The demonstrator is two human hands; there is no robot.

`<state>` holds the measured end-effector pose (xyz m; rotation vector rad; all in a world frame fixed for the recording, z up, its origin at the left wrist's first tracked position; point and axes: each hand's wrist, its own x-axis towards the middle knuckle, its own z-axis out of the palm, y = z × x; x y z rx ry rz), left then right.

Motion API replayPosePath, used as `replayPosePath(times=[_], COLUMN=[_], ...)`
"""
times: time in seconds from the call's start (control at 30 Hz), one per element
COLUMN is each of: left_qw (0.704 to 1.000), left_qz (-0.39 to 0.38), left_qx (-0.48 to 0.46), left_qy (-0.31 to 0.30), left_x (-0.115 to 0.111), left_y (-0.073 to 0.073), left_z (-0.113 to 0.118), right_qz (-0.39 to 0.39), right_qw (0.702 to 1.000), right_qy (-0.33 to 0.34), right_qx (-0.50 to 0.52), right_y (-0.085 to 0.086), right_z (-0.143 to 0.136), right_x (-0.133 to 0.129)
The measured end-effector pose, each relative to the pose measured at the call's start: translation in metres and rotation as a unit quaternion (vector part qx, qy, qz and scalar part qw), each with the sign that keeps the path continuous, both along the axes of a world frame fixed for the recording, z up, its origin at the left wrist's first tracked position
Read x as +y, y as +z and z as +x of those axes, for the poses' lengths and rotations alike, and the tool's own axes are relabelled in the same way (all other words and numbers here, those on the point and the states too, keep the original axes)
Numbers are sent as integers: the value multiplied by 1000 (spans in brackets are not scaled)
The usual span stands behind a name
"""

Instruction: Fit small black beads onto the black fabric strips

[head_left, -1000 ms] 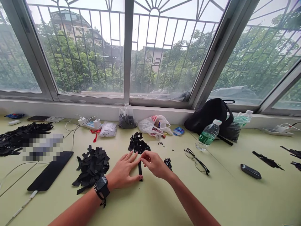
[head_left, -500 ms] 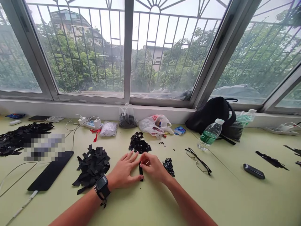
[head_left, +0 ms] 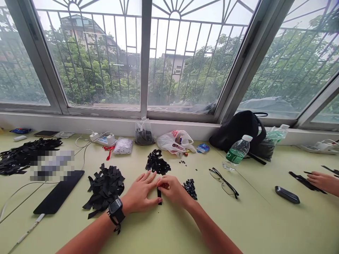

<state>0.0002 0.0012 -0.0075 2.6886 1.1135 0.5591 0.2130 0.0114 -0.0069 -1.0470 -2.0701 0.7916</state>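
Observation:
A short black fabric strip (head_left: 159, 196) lies on the table between my two hands. My left hand (head_left: 143, 192) is flat with fingers spread, its thumb on the near end of the strip. Over the strip's far part, my right hand (head_left: 171, 188) has thumb and forefinger pinched together; whatever is between them is hidden. Just right of that hand sits a heap of small dark rings (head_left: 190, 188). Beyond my fingertips is a pile of black strips with rings on some (head_left: 157, 162). A bigger pile of plain black strips (head_left: 106, 187) lies left of my left hand.
Eyeglasses (head_left: 224, 181), a water bottle (head_left: 237, 153) and a dark oblong case (head_left: 287, 194) stand to the right. At the far right another person's hand (head_left: 324, 181) touches black strips. A black phone-like slab (head_left: 59, 192) with a cable lies left. Bags (head_left: 144, 132) line the window.
Another person's hand has come in at the right edge, onto the black strips there. My own hands stay nearly where they were; the view has shifted slightly.

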Motion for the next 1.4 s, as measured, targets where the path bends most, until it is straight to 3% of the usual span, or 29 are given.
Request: replayPosePath(times=[0.6, 1.0, 1.4], left_qw=[1000, 1000, 1000], left_qz=[-7, -3, -1], left_qx=[21, 18, 12], left_qy=[-2, -2, -7], left_x=[-1, 1, 2], left_y=[2, 0, 0], left_z=[-1, -1, 0], right_qz=[23, -55, -16], right_qw=[1000, 997, 999], right_qy=[1, 20, 29], right_qx=[-16, 46, 4], right_y=[1, -6, -2], right_z=[5, 9, 6], right_x=[-4, 5, 2])
